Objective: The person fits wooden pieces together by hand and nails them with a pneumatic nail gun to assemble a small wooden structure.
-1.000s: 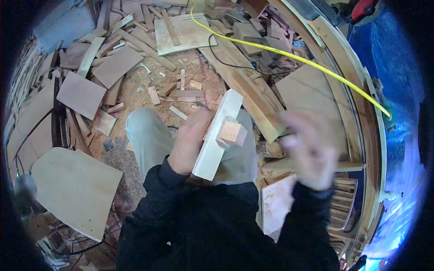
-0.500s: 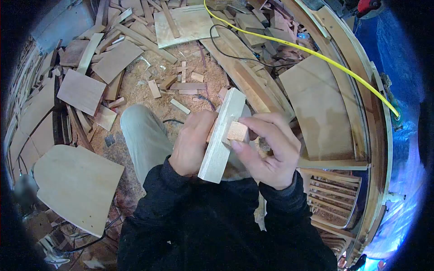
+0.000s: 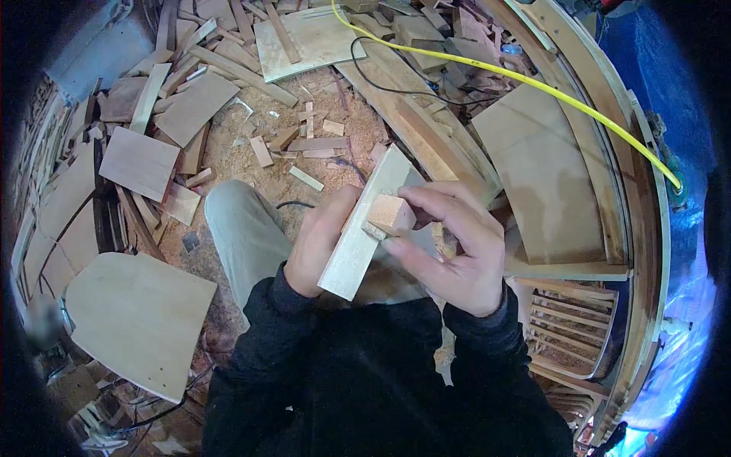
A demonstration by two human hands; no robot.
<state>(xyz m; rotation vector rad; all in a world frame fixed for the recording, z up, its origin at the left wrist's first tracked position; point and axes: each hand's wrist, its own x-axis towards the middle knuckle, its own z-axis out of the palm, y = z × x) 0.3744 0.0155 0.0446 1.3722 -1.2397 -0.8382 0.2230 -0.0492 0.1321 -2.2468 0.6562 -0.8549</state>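
Observation:
A pale wooden board (image 3: 346, 259) is held edge-up and slanted above my lap. My left hand (image 3: 318, 244) grips it from the left; most of those fingers are hidden behind the board. Against its right face sits a small square-ended wooden block (image 3: 390, 212), pinched between the thumb and forefinger of my right hand (image 3: 466, 255). The block touches the board, but whether it enters a hole there I cannot tell.
Sawdust and wood offcuts (image 3: 308, 145) cover the floor ahead. A rounded wooden panel (image 3: 141, 320) lies at left, and a slatted wooden chair back (image 3: 571, 327) at right. A yellow hose (image 3: 518, 76) crosses the upper right. Plywood sheets (image 3: 548, 175) lean nearby.
The board has shifted slightly left and tilted in my hands. The block has turned and shows more of its side. Both hands keep their hold.

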